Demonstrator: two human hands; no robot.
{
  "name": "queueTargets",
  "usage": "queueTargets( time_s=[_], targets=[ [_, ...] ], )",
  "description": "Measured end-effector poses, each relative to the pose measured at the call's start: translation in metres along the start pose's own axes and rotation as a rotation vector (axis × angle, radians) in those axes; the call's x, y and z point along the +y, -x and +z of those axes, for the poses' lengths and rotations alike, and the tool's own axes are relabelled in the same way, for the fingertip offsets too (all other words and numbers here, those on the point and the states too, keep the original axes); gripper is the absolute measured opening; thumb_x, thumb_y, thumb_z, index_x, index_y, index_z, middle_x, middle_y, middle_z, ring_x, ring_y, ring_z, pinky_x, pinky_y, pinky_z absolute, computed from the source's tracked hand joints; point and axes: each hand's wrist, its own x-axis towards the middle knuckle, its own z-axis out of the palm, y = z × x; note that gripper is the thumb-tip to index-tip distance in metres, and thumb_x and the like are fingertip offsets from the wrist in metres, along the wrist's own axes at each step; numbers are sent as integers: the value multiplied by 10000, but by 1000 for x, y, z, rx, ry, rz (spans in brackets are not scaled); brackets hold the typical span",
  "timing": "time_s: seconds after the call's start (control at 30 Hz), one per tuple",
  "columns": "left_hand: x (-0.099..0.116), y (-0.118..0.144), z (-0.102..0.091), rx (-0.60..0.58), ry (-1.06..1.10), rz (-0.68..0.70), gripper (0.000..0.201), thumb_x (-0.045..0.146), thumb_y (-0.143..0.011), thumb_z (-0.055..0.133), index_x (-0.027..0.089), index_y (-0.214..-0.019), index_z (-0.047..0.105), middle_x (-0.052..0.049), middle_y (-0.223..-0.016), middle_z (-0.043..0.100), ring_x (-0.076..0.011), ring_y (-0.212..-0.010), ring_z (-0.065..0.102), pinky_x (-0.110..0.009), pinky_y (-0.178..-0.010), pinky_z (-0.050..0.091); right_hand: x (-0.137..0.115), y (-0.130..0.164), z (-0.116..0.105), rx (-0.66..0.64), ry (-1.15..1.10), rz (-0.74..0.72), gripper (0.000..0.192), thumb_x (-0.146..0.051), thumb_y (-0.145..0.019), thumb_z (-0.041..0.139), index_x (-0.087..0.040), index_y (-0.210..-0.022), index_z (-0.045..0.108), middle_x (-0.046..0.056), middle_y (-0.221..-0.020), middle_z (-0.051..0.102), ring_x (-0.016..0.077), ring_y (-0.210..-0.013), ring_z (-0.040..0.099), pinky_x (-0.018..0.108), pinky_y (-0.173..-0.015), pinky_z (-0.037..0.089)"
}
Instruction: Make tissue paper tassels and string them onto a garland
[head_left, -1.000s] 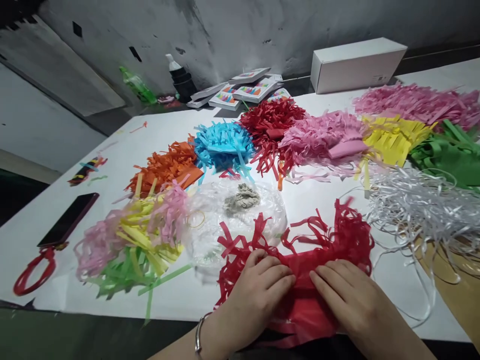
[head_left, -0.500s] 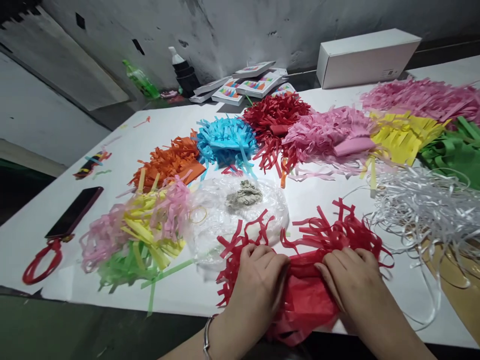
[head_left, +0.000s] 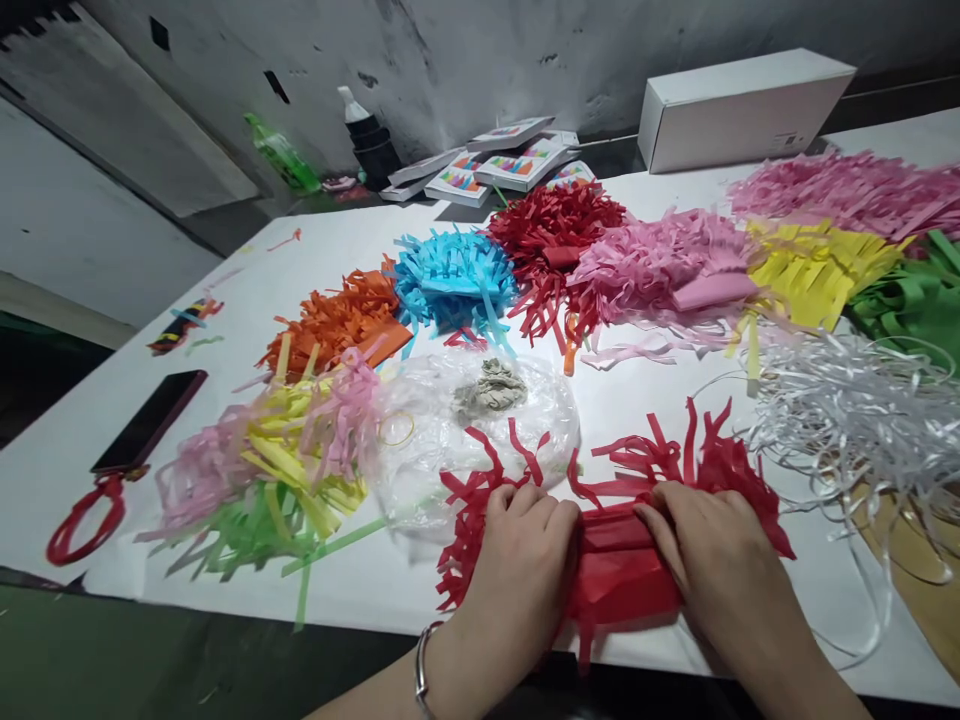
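A sheet of red fringed tissue paper [head_left: 622, 580] lies at the table's front edge, its cut strips spreading out on both sides. My left hand [head_left: 525, 560] is closed on its left part, fingers curled over the paper. On the right part, my right hand [head_left: 712, 550] also grips it, thumb towards the middle. Between the hands the uncut centre shows fold lines across it. Just beyond is a clear plastic bag [head_left: 420, 460] with a crumpled greyish lump [head_left: 499, 385] on it. To the right lies a tangle of white ribbon [head_left: 870, 420].
Fringed paper bundles stand in a row: orange [head_left: 337, 320], blue [head_left: 454, 280], dark red [head_left: 555, 230], pink [head_left: 667, 260], yellow [head_left: 821, 270] and green [head_left: 911, 305]. Loose mixed strips [head_left: 292, 450] lie left, near a phone [head_left: 150, 420]. A white box [head_left: 742, 115] and small boxes [head_left: 517, 165] are at the back.
The red paper's near part has been drawn up and lies flatter and shorter between my hands. Its right-hand strips have shifted. Both hands keep hold.
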Motion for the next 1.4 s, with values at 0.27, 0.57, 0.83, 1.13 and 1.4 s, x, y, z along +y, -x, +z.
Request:
queueTargets(
  time_s=[0.27, 0.57, 0.83, 1.13, 1.4],
  targets=[
    [-1, -7, -10, -61, -3, 33, 170, 12, -836, 590, 181, -834, 573, -32, -811, 660, -234, -812, 536, -445, -847, 383, -10, 13, 0, 89, -143, -372, 266, -104, -965, 449, -139, -1037, 702, 90, -951, 735, 241, -999, 628, 506, -1077, 315],
    [1, 1, -13, 207, 36, 213, 170, 141, -973, 497, 182, -1017, 656, -94, -1166, 661, -281, -1163, 514, -505, -1034, 305, -16, 9, 2, 197, -175, -281, 165, -108, -949, 535, -136, -969, 697, 90, -906, 740, 222, -906, 647, 479, -1000, 381],
    [-2, 1, -19, 222, 119, 317, 242, 190, -1037, 436, 200, -1043, 677, -11, -910, 725, -193, -931, 585, -444, -991, 323, -14, 16, -2, 161, -125, -393, 287, -109, -993, 422, -111, -1050, 703, 97, -937, 754, 234, -958, 646, 480, -1063, 344],
    [-13, 14, -11, 58, 77, 320, 137, 189, -989, 537, 201, -1055, 657, -31, -960, 707, -225, -978, 561, -478, -1038, 298, 3, 31, 0, 90, -143, -398, 329, -97, -975, 400, -134, -1090, 706, 89, -1034, 742, 243, -1054, 615, 505, -1128, 315],
    [-3, 7, -17, -1, 180, 74, 123, 116, -937, 522, 171, -861, 600, -56, -956, 629, -239, -923, 518, -484, -913, 346, -7, 18, 3, 96, -153, -106, 288, -137, -989, 406, -169, -897, 678, 97, -1000, 706, 250, -1019, 605, 526, -1067, 318]
  ],
)
